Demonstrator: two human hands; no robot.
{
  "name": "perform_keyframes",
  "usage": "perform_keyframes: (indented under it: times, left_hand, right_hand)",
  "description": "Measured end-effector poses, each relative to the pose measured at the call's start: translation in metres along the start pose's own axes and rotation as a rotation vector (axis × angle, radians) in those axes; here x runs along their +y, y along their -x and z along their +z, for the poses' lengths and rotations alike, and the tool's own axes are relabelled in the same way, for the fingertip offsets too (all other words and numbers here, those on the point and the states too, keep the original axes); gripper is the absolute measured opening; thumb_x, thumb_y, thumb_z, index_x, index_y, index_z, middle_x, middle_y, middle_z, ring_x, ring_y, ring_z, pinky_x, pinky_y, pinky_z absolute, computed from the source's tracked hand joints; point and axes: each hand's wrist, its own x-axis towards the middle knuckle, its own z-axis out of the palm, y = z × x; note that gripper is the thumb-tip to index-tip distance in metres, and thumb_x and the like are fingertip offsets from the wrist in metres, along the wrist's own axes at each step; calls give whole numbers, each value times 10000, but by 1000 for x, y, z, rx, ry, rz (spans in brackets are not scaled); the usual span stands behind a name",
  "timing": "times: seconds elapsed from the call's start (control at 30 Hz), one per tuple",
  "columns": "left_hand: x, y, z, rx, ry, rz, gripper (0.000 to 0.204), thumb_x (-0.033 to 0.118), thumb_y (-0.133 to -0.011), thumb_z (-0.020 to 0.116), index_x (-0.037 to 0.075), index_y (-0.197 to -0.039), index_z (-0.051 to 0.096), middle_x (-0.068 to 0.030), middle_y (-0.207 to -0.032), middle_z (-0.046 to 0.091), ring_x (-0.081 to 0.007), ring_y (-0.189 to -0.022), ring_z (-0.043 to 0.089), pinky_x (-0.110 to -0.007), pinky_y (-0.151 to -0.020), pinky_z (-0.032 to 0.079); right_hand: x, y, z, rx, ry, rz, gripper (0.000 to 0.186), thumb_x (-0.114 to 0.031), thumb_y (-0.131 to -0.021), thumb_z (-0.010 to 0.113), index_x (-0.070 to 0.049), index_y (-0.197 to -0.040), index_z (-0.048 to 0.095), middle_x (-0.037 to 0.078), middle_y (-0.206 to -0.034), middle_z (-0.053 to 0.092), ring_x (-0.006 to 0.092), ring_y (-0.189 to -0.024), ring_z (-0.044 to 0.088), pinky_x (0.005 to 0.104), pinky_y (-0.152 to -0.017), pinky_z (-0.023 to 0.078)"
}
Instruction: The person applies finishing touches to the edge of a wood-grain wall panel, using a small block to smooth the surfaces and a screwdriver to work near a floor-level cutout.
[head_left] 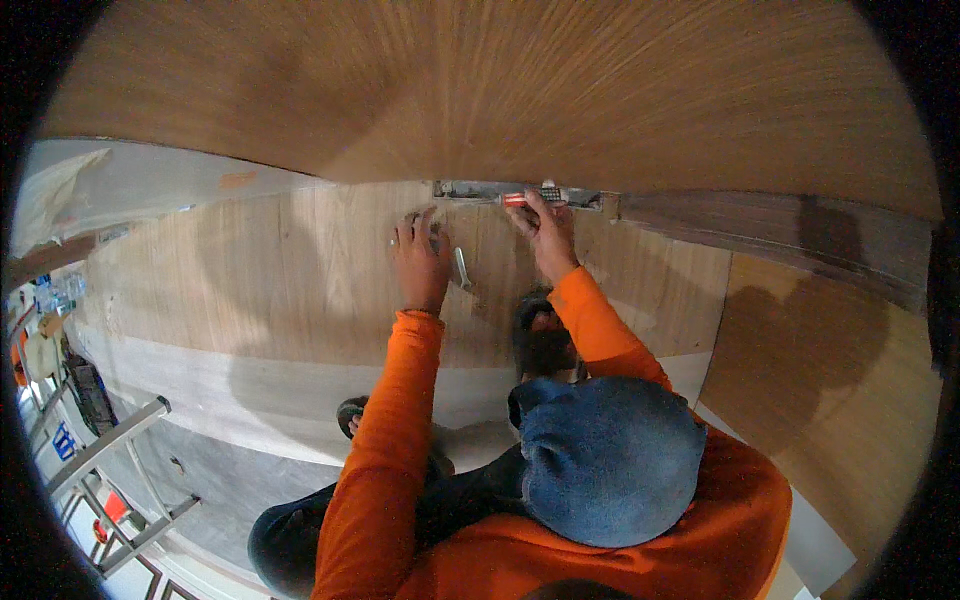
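Observation:
My right hand (550, 235) is closed on a small red and white tool (515, 200), whose exact kind I cannot make out. It is held at a narrow slot (470, 190) with a rough grey inside, where the upright wood panel (480, 90) meets the wood-grain floor surface (280, 270). A small gridded piece (551, 193) shows just beyond my fingers. My left hand (422, 258) is over the floor surface left of the slot, fingers apart and slightly bent, with nothing seen in it. Beside it lies a slim, shiny metal tool (461, 268), too small to name.
My bent knee (610, 465) in blue denim is close under my right arm. A metal ladder (120, 440) stands at the left, near several loose items. A dark wooden ledge (780, 240) runs along the right, beside a brown board (800, 370).

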Motion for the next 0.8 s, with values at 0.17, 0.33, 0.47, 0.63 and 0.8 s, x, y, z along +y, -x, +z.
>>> perform_keyframes:
  times: [0.17,0.33,0.47,0.63,0.8]
  left_hand:
    - [-2,-23,1,-97,-354,156,396,250,-882,653,161,-1267,625,-109,-1297,571,-337,-1167,531,-484,-937,449]
    - [-16,-27,-1,-130,-335,71,359,266,-873,647,134,-1207,636,-120,-1294,561,-358,-1165,522,-497,-950,436]
    - [-24,-21,8,-50,-207,71,345,271,-873,642,95,-1169,624,-130,-1260,561,-370,-1161,522,-517,-951,434]
    - [-11,-9,7,-148,-323,87,412,264,-907,599,74,-1272,584,-147,-1337,541,-382,-1223,503,-526,-1014,413]
    - [-28,-27,-5,-314,-256,343,591,302,-948,564,98,-1487,432,-142,-1517,432,-357,-1377,416,-527,-1172,259]
  right_hand:
    - [-7,13,7,-46,259,-236,225,-139,-878,750,-27,-1047,651,68,-1013,735,200,-921,713,327,-829,576]
    - [-13,11,26,-144,697,-438,206,-145,-861,766,-43,-1019,681,56,-1006,742,172,-923,704,320,-857,535]
    - [-6,6,24,-136,794,-507,205,-147,-853,773,-63,-1019,689,62,-1012,746,171,-931,699,326,-870,531]
    - [-13,8,17,-232,576,-330,224,-114,-858,768,-37,-1044,671,58,-996,737,155,-894,698,329,-855,545]
    - [-26,41,12,-50,317,-163,210,-127,-889,737,-11,-1037,643,87,-992,714,163,-854,689,306,-765,570]
